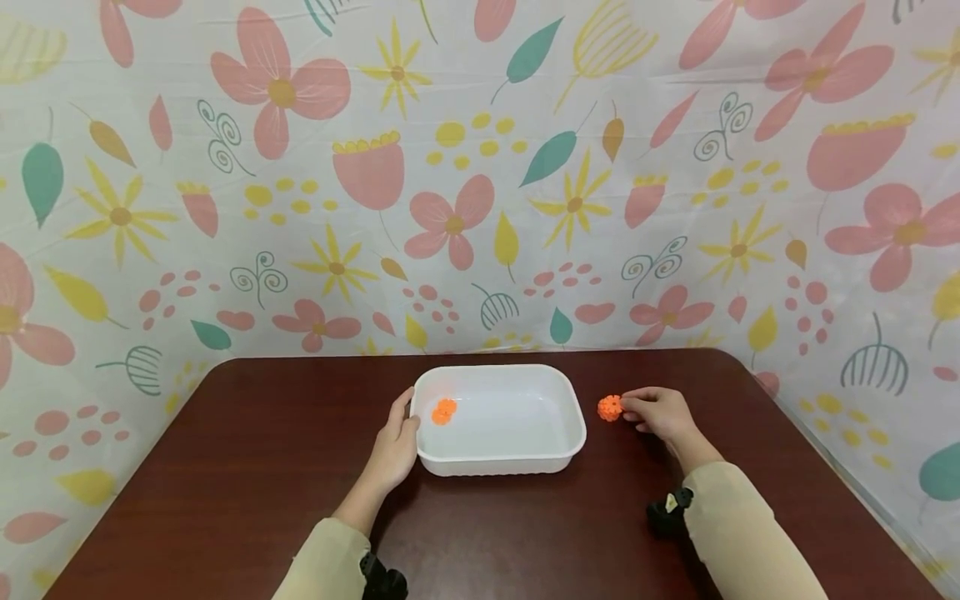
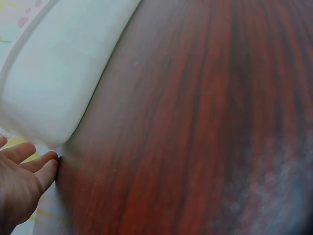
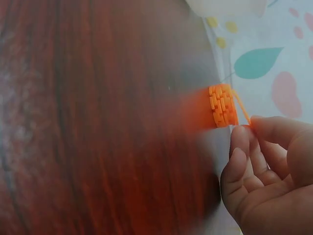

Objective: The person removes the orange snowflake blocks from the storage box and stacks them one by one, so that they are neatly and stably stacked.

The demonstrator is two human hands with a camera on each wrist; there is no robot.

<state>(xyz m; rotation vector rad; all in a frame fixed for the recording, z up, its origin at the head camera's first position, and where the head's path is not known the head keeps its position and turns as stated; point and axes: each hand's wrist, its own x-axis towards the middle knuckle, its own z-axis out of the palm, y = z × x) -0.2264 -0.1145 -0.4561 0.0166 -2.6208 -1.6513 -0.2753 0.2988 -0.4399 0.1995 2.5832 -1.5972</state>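
On the table stands a white rectangular plastic basin (image 1: 498,468). Two joined orange scalloped pieces (image 1: 444,411) lie inside it toward its left end. My left hand (image 1: 396,446) rests against the basin's left end, fingertips touching the outer wall; the left wrist view also shows these fingers (image 2: 41,169) by the basin's lower edge. To the right of the basin, my right hand (image 1: 662,417) pinches a small orange cluster of interlocked plastic pieces (image 1: 610,407) between thumb and fingertips. In the right wrist view, a thin orange strip runs from this cluster (image 3: 222,105) to the fingertips.
The dark reddish-brown wooden table (image 1: 247,475) has rounded far corners. A white cloth (image 1: 480,275) printed with flowers and leaves hangs behind it and along both sides. Dark devices (image 1: 667,512) are worn at both wrists, below light sleeves.
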